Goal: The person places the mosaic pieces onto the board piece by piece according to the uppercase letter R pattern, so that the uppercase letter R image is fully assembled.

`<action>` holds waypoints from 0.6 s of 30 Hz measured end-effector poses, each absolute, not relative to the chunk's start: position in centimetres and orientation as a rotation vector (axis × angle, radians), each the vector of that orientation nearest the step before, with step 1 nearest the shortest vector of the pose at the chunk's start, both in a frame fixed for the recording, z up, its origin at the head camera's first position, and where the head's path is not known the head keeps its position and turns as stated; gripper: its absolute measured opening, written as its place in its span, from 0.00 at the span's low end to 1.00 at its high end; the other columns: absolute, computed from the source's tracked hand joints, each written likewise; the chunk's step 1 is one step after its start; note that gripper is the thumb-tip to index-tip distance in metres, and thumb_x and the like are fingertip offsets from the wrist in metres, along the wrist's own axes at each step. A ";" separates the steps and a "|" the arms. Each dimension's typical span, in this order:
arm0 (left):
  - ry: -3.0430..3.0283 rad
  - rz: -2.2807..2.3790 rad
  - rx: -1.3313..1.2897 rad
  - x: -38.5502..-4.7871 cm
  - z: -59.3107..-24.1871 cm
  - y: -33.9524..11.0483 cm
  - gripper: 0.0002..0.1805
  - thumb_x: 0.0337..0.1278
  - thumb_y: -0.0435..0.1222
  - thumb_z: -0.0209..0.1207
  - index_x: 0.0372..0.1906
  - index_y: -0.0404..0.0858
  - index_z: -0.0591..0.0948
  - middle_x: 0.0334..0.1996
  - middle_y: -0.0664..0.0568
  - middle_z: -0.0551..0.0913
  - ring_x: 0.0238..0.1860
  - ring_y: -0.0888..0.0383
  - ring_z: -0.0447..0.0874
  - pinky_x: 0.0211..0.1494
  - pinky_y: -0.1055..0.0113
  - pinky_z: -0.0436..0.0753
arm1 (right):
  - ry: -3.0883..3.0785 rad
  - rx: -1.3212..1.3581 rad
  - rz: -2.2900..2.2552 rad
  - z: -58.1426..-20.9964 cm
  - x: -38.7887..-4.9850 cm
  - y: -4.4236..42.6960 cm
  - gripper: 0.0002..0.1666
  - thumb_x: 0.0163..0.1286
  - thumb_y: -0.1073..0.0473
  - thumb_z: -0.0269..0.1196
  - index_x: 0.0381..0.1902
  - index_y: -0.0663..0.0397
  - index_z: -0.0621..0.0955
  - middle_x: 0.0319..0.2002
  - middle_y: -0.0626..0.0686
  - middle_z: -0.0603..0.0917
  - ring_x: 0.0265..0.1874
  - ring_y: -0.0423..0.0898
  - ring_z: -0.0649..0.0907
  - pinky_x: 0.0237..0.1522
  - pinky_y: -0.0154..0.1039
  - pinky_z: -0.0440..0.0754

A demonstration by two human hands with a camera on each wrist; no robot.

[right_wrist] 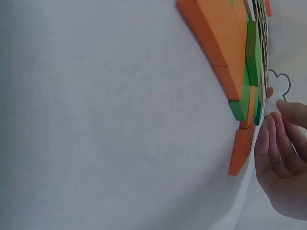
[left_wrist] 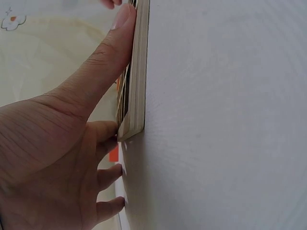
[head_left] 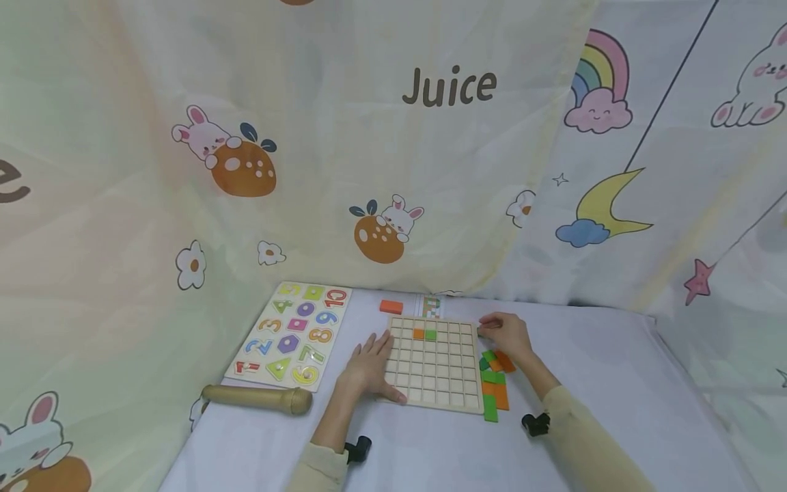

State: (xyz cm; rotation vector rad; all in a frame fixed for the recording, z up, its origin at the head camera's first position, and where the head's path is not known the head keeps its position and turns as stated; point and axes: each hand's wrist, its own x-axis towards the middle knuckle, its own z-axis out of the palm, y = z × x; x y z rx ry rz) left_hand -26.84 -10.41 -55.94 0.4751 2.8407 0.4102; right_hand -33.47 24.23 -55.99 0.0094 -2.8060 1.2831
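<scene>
A wooden grid board [head_left: 430,369] lies on the table, with an orange square [head_left: 419,334] and a green square [head_left: 431,335] side by side in its upper cells. My left hand [head_left: 369,369] rests at the board's left edge, fingers spread; in the left wrist view the thumb of this hand [left_wrist: 62,139] lies along the board's side [left_wrist: 136,91]. At the upper right corner is my right hand [head_left: 507,335], its fingertips bent close together. Whether they pinch a small piece cannot be made out, also in the right wrist view of the hand [right_wrist: 285,163].
Green and orange pieces [head_left: 501,393] lie in a pile along the board's right side. Behind the board are an orange block [head_left: 391,307] and a patterned card [head_left: 432,306]. A number puzzle [head_left: 295,335] and a gold-coloured cylinder [head_left: 255,398] lie to the left. A printed curtain [head_left: 320,137] hangs behind.
</scene>
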 end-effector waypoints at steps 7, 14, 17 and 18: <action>2.849 0.435 0.474 -26.8 -56.0 -10.4 0.78 0.25 0.69 0.79 0.83 0.37 0.56 0.84 0.44 0.51 0.83 0.38 0.46 0.82 0.36 0.53 | -2.869 0.020 1.283 -56.3 -33.3 25.2 0.13 0.66 0.61 0.73 0.48 0.58 0.88 0.41 0.55 0.90 0.41 0.51 0.88 0.40 0.42 0.88; 2.848 0.444 0.482 -26.7 -55.7 -10.4 0.77 0.26 0.68 0.80 0.83 0.36 0.57 0.84 0.43 0.52 0.83 0.37 0.46 0.81 0.36 0.54 | -2.987 0.194 1.384 -56.6 -33.4 26.6 0.15 0.65 0.61 0.74 0.49 0.57 0.87 0.40 0.51 0.90 0.39 0.46 0.87 0.45 0.41 0.87; 2.849 0.444 0.483 -26.6 -55.6 -10.4 0.77 0.26 0.67 0.80 0.83 0.36 0.57 0.84 0.43 0.52 0.83 0.37 0.47 0.81 0.36 0.54 | -3.030 0.340 1.400 -56.5 -33.4 27.0 0.17 0.64 0.61 0.76 0.50 0.58 0.87 0.42 0.52 0.90 0.42 0.47 0.87 0.49 0.44 0.87; 2.850 0.441 0.483 -26.6 -55.7 -10.4 0.77 0.26 0.67 0.80 0.83 0.36 0.57 0.84 0.43 0.52 0.83 0.37 0.47 0.81 0.36 0.54 | -3.040 0.377 1.407 -56.5 -33.3 27.2 0.18 0.63 0.62 0.76 0.50 0.58 0.87 0.43 0.52 0.91 0.43 0.48 0.87 0.51 0.45 0.87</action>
